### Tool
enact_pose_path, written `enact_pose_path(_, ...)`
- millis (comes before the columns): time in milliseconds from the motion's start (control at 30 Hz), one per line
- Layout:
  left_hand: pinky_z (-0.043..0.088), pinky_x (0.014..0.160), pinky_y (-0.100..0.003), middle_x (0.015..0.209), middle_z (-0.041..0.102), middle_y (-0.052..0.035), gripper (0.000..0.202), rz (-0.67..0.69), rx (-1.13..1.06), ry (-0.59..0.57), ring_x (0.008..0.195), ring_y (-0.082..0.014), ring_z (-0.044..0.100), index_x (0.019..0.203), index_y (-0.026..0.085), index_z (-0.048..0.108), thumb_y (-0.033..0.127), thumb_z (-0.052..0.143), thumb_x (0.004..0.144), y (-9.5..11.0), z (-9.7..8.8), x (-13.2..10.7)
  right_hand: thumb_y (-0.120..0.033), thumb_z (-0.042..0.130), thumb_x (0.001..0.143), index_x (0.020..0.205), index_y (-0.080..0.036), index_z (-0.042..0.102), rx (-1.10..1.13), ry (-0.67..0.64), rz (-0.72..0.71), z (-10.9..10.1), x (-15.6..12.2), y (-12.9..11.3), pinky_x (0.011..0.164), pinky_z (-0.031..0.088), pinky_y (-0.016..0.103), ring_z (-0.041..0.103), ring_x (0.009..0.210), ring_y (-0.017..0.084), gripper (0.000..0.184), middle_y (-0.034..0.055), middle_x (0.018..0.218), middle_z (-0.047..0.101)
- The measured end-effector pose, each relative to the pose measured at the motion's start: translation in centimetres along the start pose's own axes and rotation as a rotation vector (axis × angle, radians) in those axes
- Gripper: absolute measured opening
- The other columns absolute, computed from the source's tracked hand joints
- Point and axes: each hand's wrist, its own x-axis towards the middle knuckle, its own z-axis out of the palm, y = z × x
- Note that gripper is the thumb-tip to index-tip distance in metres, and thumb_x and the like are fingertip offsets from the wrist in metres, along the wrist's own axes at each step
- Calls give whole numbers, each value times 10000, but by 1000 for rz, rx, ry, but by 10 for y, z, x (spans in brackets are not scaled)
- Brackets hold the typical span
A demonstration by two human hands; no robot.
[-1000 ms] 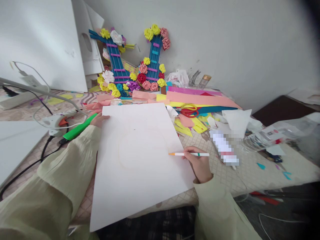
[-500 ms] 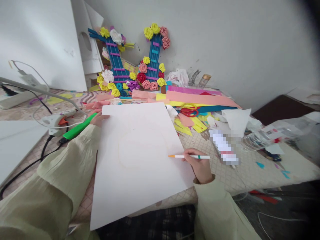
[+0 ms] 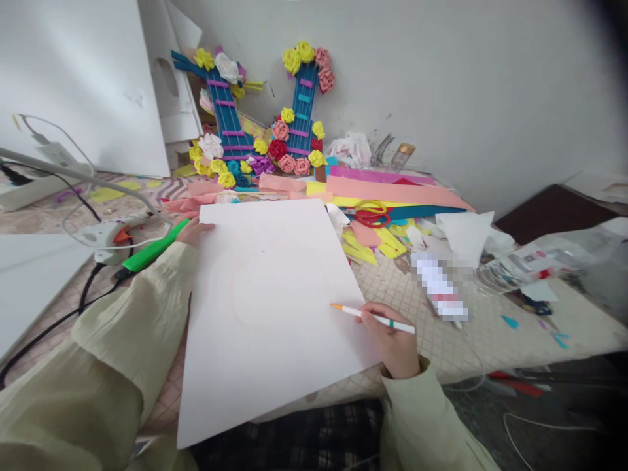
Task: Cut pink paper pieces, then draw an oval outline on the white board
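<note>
A large white board (image 3: 275, 360), stiff and sheet-like, lies in front of me and overhangs the table's front edge. On its middle left shows a faint curved tan line (image 3: 233, 294), with a tiny dark mark higher up. My left hand (image 3: 192, 231) grips the board's upper left edge, thumb on top; its other fingers are mostly hidden. In my right hand (image 3: 392, 337) is a slim white pen (image 3: 353, 311) with an orange tip and a green band. The fingers pinch it, and its tip is at the board's right part, touching or just above; I cannot tell which.
Two flower-trimmed blue paper guitars (image 3: 228, 124) lean on the wall. Paper strips (image 3: 392, 188), red-and-yellow scissors (image 3: 371, 214) and yellow scraps lie behind the board. A phone-like blurred object (image 3: 439, 288) and plastic bottle (image 3: 534, 261) are right; a power strip (image 3: 110, 242) and cables left.
My right hand has dropped slightly toward me, and the pen's back end has swung lower, so it slants more. The tip is nearly where it was. My left hand keeps its place.
</note>
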Motion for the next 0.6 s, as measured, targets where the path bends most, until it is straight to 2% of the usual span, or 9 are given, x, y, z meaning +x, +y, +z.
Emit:
enact_pose_path(200, 480, 753, -381, 1069, 545, -79, 284, -26, -16, 15, 902, -185, 557, 1078, 135, 513, 280, 501, 834, 1, 0, 1, -292, 615, 697, 653, -182, 638, -11, -57, -12, -4, -10, -4, 515, 412, 246, 545, 553, 153, 121, 5, 568, 627)
enact_pose_path(467, 480, 753, -381, 1067, 546, -78, 282, 2, -13, 40, 901, -185, 557, 1073, 134, 516, 281, 503, 833, -5, -1, 4, -254, 624, 726, 758, -190, 638, -75, 33, -34, -2, -26, 7, 580, 472, 227, 605, 644, 154, 72, 10, 669, 663)
enact_pose_path(600, 481, 749, -379, 1063, 546, -78, 283, 64, -19, 58, 897, -183, 558, 1073, 134, 515, 283, 502, 833, -10, 0, 8, -253, 622, 734, 776, -193, 639, -78, 75, -45, 1, -28, 12, 579, 475, 218, 612, 654, 153, 75, 13, 682, 673)
